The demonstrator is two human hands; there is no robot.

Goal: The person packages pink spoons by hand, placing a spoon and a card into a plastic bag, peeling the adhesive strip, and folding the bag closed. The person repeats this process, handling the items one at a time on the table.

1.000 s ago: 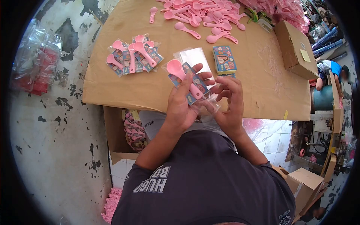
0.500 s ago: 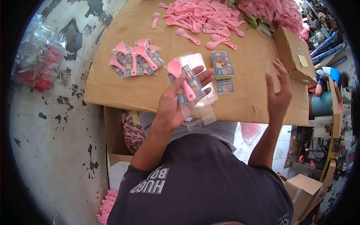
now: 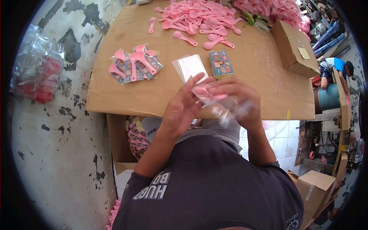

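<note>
Between my two hands, above the table's near edge, a pink spoon in a clear bag [image 3: 203, 92] is blurred by motion. My left hand [image 3: 182, 105] grips its left side with fingers curled. From the right, my right hand [image 3: 245, 101] closes its fingers on the spoon and the plastic. Just beyond lie a stack of clear bags [image 3: 191, 67] and a stack of blue cards [image 3: 221, 63]. Packed pink spoons with cards [image 3: 134, 65] form a small pile at the left of the table.
Loose pink spoons [image 3: 197, 17] are heaped at the table's far side. A cardboard box [image 3: 293, 50] stands at the right, near a green item [image 3: 255, 19]. Another person [image 3: 333, 71] is beyond the table at the right. Plastic bags [image 3: 38, 65] hang at the left wall.
My right hand has come in from the right to meet my left hand at the bag. The spoon has turned from upright to nearly level.
</note>
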